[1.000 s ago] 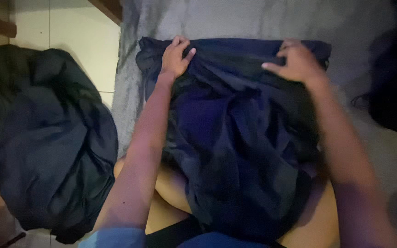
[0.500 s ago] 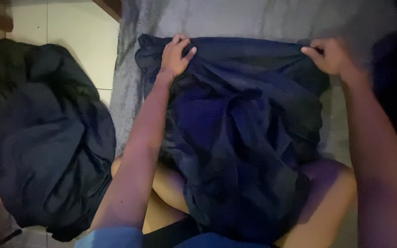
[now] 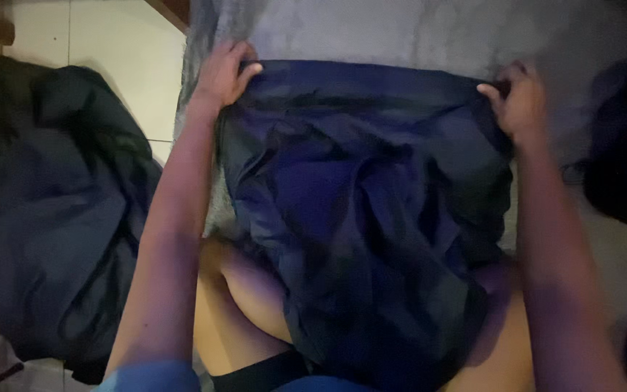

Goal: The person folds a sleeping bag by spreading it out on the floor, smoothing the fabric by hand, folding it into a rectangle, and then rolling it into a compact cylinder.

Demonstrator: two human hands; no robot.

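Grey bedding [image 3: 415, 29] carries a dark blue garment [image 3: 364, 218] that spreads from 12 o'clock down over the person's lap. The left hand [image 3: 223, 72] pinches its top corner at 11 o'clock, grip closed on cloth; the right hand [image 3: 520, 101] clamps the 1 o'clock corner. Since half a second ago, the top edge has been pulled straighter, with the right hand slightly lower.

The light is dim and bluish, and much of the scene sinks into shadow. A grey blanket [image 3: 415, 29] with a soft, mottled surface covers the top middle. To its left lies a floor of pale tiles [image 3: 121, 65] with thin joints. Brown wooden edges [image 3: 175, 11] show at the top. A dark heap of cloth [image 3: 45, 218] rests on the floor at the left.
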